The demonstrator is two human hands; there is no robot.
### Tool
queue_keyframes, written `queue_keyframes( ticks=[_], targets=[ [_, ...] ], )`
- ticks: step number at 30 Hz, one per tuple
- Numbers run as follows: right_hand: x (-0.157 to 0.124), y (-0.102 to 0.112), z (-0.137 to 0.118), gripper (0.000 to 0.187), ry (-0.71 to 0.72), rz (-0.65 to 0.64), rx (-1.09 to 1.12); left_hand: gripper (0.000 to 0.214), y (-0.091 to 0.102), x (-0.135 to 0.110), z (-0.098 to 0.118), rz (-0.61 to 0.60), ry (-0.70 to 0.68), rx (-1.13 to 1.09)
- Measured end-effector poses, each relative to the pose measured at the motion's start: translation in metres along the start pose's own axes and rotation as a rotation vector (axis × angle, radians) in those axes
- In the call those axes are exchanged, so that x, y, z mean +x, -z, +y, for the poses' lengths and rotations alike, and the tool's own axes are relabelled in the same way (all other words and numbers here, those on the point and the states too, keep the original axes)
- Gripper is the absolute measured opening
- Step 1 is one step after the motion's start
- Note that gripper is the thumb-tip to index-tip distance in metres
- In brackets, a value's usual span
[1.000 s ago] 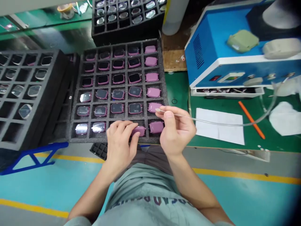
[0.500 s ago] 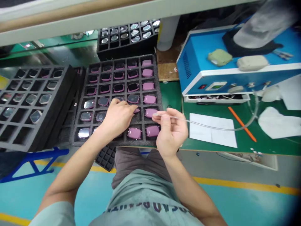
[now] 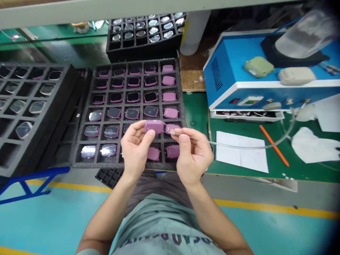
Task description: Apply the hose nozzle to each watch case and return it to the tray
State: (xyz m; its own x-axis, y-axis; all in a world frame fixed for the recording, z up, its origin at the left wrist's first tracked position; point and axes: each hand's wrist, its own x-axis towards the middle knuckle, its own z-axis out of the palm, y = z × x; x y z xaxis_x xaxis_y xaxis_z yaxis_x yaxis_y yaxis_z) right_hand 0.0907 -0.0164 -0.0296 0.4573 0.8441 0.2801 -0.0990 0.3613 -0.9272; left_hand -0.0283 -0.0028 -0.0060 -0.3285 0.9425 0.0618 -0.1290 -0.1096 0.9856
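1. Pink rounded-square watch case (image 3: 154, 126): held above the tray, pinched between thumb and fingertips of the left hand (image 3: 135, 152), palm upward.
2. Right hand (image 3: 192, 156): thumb and forefinger pinch a thin clear plastic tube (image 3: 233, 144) near its tip, which sits just beside the held case.
3. Risks: a loosened left pinch could drop the case onto the tray; an unsteady right hand could let the tube tip mark the case.
4. Counts: one black foam tray (image 3: 82, 164) with thirty cells, five across and six deep; two hands; one tube; one blue bench machine (image 3: 220, 71); one orange pen (image 3: 273, 150).
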Motion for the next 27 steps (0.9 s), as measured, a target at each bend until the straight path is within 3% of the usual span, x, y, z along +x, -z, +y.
queue_keyframes(
  ticks=[8,27],
  targets=[
    [0.0012,-0.003,0.0005,0.01,0.003,0.025,-0.012,0.029,0.0014,-0.0078,-0.0028,-0.069,0.021,-0.008],
    [0.0021,-0.004,-0.0002,0.009,-0.008,0.032,-0.018,0.029,0.0011,-0.0097,-0.0006,-0.074,0.007,0.037]
  ],
)
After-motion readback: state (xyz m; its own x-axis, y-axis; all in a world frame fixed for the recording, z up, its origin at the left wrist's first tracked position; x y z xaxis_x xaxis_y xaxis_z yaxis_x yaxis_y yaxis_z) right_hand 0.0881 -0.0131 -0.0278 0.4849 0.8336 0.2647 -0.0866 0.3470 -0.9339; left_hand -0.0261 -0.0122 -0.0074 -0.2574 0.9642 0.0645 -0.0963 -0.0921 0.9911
